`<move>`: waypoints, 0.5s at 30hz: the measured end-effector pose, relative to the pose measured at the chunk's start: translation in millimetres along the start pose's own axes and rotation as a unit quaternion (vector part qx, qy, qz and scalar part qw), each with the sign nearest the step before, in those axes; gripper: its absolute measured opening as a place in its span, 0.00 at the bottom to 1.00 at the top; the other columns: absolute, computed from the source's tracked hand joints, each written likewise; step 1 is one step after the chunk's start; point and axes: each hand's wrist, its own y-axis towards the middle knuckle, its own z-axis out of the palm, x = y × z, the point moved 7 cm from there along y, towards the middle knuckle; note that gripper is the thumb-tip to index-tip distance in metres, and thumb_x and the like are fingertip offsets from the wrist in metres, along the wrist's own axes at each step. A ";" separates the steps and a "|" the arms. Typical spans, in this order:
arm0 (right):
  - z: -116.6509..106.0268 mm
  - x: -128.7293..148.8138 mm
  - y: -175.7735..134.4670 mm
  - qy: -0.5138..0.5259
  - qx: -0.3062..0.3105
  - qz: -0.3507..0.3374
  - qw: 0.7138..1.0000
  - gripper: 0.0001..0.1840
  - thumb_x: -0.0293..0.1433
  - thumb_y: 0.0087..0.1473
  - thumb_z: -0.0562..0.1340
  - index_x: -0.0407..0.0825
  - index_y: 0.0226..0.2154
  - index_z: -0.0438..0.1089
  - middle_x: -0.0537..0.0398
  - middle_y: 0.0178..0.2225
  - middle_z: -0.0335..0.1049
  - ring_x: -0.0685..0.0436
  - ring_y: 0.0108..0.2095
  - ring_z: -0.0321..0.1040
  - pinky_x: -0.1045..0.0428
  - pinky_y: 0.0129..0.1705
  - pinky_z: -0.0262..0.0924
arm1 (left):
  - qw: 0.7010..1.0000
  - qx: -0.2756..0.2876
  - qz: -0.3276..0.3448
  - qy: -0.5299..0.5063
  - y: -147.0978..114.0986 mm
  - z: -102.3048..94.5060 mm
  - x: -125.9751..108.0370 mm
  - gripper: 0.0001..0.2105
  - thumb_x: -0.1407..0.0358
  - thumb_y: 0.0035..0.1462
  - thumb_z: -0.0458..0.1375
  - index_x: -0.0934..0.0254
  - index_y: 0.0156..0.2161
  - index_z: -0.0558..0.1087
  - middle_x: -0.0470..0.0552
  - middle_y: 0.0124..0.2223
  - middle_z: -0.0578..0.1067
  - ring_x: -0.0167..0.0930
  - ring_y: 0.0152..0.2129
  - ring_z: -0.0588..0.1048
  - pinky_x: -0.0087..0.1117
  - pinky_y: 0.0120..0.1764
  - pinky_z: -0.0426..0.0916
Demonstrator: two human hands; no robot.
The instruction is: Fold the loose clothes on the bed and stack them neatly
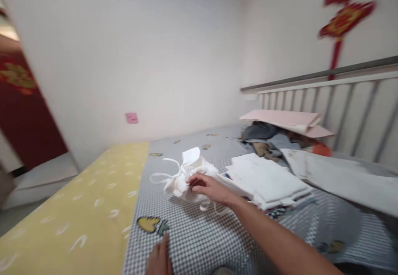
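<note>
A crumpled white cloth piece with thin looped straps [199,168] lies on the checked bed sheet [186,221]. My right hand [207,187] reaches in from the lower right, its fingers curled and closed on the near side of this cloth. Straps stick out to the left and trail below the wrist. At the bottom edge, my left hand [160,259] is partly cut off by the frame. It rests near a printed yellow heart on the sheet, fingers stretched forward, holding nothing visible.
Flat white sheets or cloths [267,177] are stacked right of my hand, with a long white piece [345,175] beyond. Rumpled clothes [259,132] lie under a pink folded board [282,118]. A barred headboard [311,101] bounds the right; a yellow patterned cover [102,196] spreads left.
</note>
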 end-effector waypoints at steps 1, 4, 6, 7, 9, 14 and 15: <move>13.3 -4.9 -5.3 0.016 0.034 0.000 0.999 0.23 0.37 0.50 0.66 0.57 0.51 0.72 0.57 0.44 0.76 0.46 0.40 0.74 0.50 0.44 0.67 | 1.000 -0.008 -0.005 0.002 -3.5 -3.9 -2.9 0.25 0.76 0.56 0.47 0.63 0.57 0.73 0.55 0.42 0.79 0.35 0.35 0.78 0.37 0.39 0.74; 11.3 -49.4 -16.4 -0.018 0.005 0.058 0.998 0.29 0.40 0.52 0.63 0.58 0.57 0.68 0.57 0.43 0.77 0.47 0.36 0.75 0.49 0.44 0.69 | 0.999 -0.032 -0.013 0.009 -10.1 -14.4 -15.9 0.21 0.74 0.60 0.45 0.67 0.55 0.72 0.59 0.45 0.79 0.37 0.40 0.77 0.40 0.43 0.74; -5.9 -89.6 -23.1 -0.065 -0.054 0.104 0.991 0.26 0.40 0.54 0.57 0.54 0.55 0.70 0.54 0.38 0.77 0.44 0.34 0.75 0.46 0.45 0.68 | 0.999 -0.025 -0.026 0.015 -11.6 -18.8 -25.2 0.21 0.75 0.59 0.45 0.67 0.54 0.72 0.61 0.49 0.78 0.39 0.46 0.76 0.43 0.48 0.72; -14.3 -108.8 -28.1 -0.089 -0.081 0.123 0.985 0.24 0.39 0.54 0.56 0.51 0.52 0.72 0.53 0.37 0.76 0.42 0.35 0.75 0.44 0.46 0.68 | 0.999 -0.012 -0.037 0.015 -11.7 -20.2 -29.6 0.22 0.76 0.58 0.45 0.66 0.54 0.72 0.61 0.50 0.77 0.39 0.47 0.75 0.43 0.50 0.71; -27.8 -141.3 -42.5 -0.139 -0.132 0.150 0.970 0.21 0.37 0.51 0.55 0.49 0.44 0.75 0.49 0.36 0.76 0.38 0.38 0.74 0.39 0.50 0.65 | 0.998 0.013 -0.063 0.004 -11.3 -23.7 -37.3 0.22 0.77 0.56 0.45 0.63 0.52 0.73 0.58 0.49 0.77 0.39 0.46 0.75 0.43 0.49 0.70; -28.6 -186.1 -84.1 -0.213 -0.199 0.141 0.946 0.16 0.38 0.48 0.55 0.52 0.34 0.76 0.45 0.43 0.77 0.32 0.48 0.70 0.34 0.55 0.59 | 0.978 -0.113 -0.170 -0.052 -14.1 -55.2 -29.9 0.10 0.72 0.59 0.46 0.58 0.30 0.66 0.53 0.36 0.70 0.37 0.36 0.72 0.41 0.43 0.71; -26.9 -189.7 -89.2 -0.221 -0.209 0.124 0.945 0.17 0.40 0.49 0.55 0.53 0.34 0.77 0.46 0.44 0.77 0.32 0.49 0.70 0.33 0.55 0.59 | 0.966 -0.155 -0.198 -0.053 -16.6 -63.0 -22.5 0.10 0.70 0.60 0.45 0.57 0.29 0.63 0.53 0.37 0.68 0.38 0.38 0.71 0.43 0.45 0.70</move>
